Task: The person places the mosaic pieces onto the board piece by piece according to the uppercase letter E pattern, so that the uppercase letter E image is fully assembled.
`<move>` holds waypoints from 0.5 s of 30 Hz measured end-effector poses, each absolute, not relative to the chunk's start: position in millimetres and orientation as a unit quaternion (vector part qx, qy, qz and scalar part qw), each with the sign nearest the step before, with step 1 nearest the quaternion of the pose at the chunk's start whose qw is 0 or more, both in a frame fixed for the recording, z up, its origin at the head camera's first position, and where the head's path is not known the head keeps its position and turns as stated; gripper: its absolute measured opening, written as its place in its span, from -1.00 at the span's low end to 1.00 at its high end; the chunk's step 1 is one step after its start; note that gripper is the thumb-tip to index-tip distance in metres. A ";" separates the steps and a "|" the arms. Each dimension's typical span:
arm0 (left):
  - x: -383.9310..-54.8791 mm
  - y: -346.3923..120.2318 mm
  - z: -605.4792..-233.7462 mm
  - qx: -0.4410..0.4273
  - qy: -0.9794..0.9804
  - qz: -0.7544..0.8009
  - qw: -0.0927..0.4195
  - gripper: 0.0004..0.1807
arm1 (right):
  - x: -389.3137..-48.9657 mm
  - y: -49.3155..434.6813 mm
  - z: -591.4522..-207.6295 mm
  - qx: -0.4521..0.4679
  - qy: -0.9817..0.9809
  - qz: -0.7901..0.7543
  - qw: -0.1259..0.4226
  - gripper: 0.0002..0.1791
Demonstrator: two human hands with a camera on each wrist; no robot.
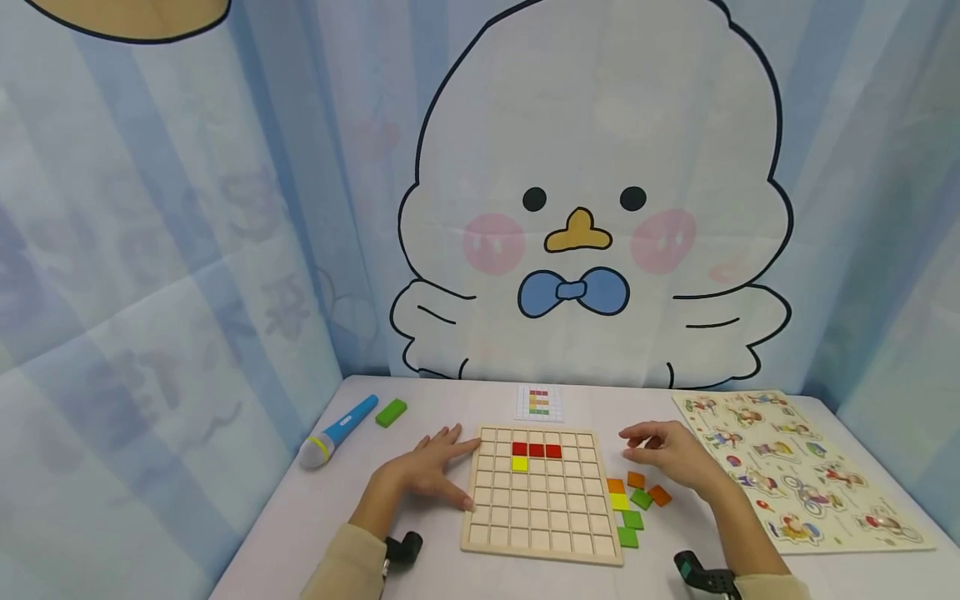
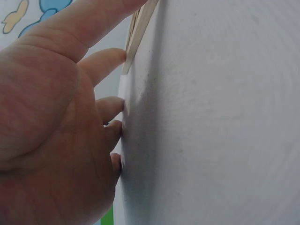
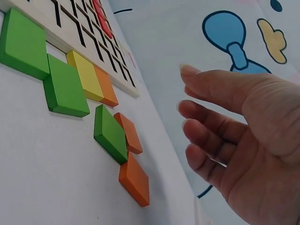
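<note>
My left hand rests at the left side of a wooden grid board, thumb and a fingertip against its edge, fingers spread. In the left wrist view, the other fingertips touch the tabletop. Three red tiles lie in a row on the grid, with a yellow tile below the leftmost. My right hand hovers right of the board, fingers loosely bent, holding nothing in the right wrist view. Near it lie loose tiles: orange, green and yellow, some touching the board's edge.
Behind the board lies a small pattern card with coloured squares. A blue toy microphone and a green block are at the back left. On the right is a large picture sheet. Printed curtains enclose the table.
</note>
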State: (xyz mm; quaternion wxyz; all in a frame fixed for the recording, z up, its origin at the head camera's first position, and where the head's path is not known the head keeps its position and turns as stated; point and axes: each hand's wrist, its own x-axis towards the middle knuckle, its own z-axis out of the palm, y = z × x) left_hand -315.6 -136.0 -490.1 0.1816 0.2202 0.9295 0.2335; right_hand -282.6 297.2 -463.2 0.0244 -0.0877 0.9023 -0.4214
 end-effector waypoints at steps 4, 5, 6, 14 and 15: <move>-315.3 -135.6 -490.1 0.221 0.929 0.235 0.180 0.15 | -282.0 300.3 -463.8 -0.084 0.903 -0.419 0.046 -0.62; -315.4 -135.6 -490.2 0.221 0.929 0.235 0.180 0.15 | -281.7 301.1 -464.0 -0.082 0.904 -0.416 0.051 -0.63; -315.7 -135.5 -490.2 0.222 0.929 0.235 0.180 0.14 | -281.5 302.0 -464.4 -0.081 0.906 -0.412 0.057 -0.63; -316.2 -135.5 -490.3 0.219 0.930 0.231 0.182 0.15 | -280.8 309.8 -472.1 -0.071 0.912 -0.393 0.097 -0.65; -316.2 -135.6 -490.4 0.219 0.930 0.232 0.182 0.15 | -280.9 310.1 -473.5 -0.072 0.912 -0.392 0.100 -0.66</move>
